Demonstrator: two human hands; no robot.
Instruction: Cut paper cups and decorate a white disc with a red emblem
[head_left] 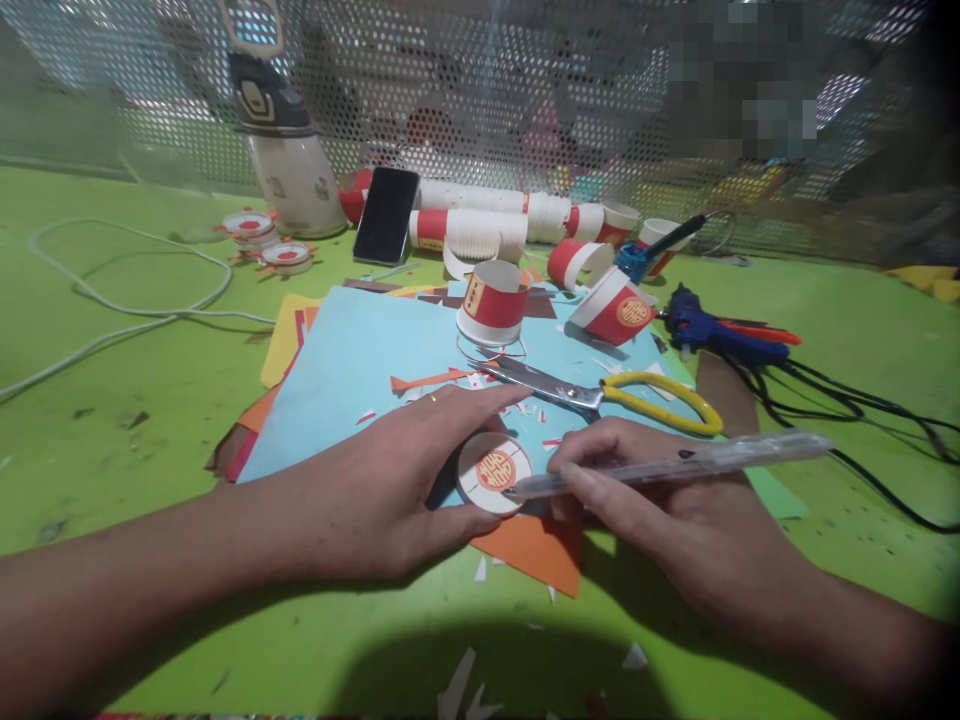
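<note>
A round white paper disc (pixel 475 489) with an orange printed emblem lies over the light blue sheet. My left hand (pixel 409 480) steadies it, the thumb at its lower edge and the fingers curved around its far side. In my right hand (pixel 652 510) is a clear-barrelled pen (pixel 712 458), its tip touching the disc beside the emblem. Thin dark lines show on the disc. Just beyond my hands lie scissors (pixel 592 395) with yellow handles, their blades pointing left. A cut red-and-white paper cup (pixel 493 303) stands upside down behind the blades.
Light blue paper (pixel 315 400) covers other coloured sheets. A blue glue gun (pixel 720 335) with black cables sits right, near tilted paper cups (pixel 616 305). Behind are a phone (pixel 386 215), stacked cups (pixel 472 235), a bottle (pixel 292 175) and small decorated discs (pixel 286 257). A white cable (pixel 142 318) loops left.
</note>
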